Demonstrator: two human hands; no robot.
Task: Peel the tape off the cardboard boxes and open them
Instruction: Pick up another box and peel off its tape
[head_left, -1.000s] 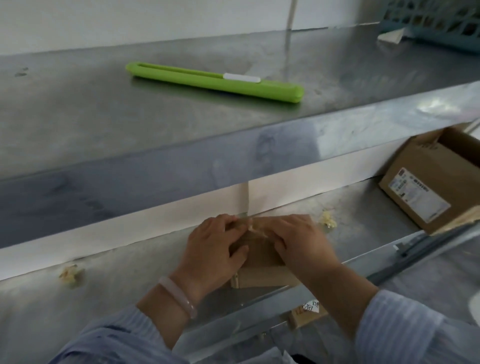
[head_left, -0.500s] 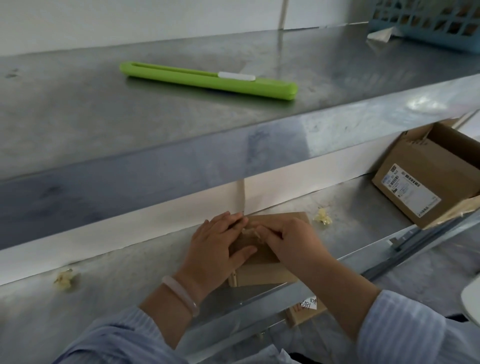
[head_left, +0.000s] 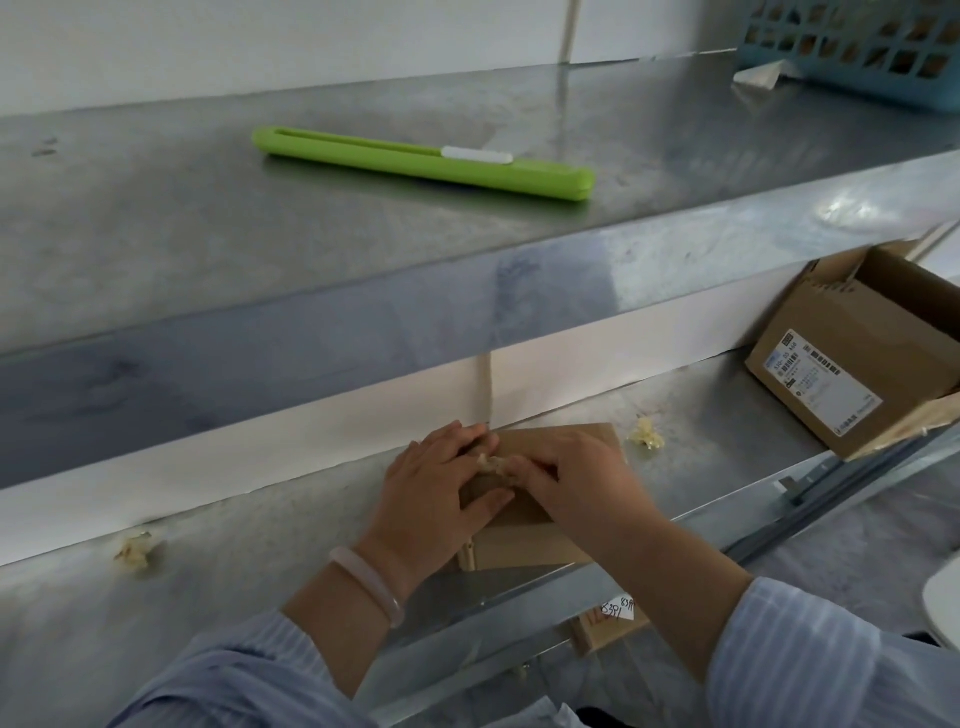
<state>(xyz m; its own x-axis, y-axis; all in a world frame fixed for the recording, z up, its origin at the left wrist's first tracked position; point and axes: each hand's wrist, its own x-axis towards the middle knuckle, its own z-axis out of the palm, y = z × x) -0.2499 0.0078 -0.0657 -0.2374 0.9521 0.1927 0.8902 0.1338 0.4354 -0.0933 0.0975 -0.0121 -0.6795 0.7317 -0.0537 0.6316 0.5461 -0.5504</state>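
Note:
A small flat cardboard box (head_left: 524, 540) lies on the lower metal shelf, near its front edge. My left hand (head_left: 436, 493) rests on the box's left part, thumb along the top and fingers over the far edge. My right hand (head_left: 566, 478) lies on the box's top and pinches a crumpled strip of tape (head_left: 491, 464) at the middle of the far edge, right next to the left fingertips. Much of the box top is hidden under both hands.
A green utility knife (head_left: 426, 169) lies on the upper shelf. A blue basket (head_left: 857, 57) stands at its back right. A larger open cardboard box (head_left: 852, 364) with a label sits at right on the lower shelf. Tape scraps (head_left: 645, 434), (head_left: 134, 550) lie on it.
My right hand has drawn back toward me and to the left, uncovering the box's far right corner. The crumpled tape now shows between the fingertips. My left hand stayed in place.

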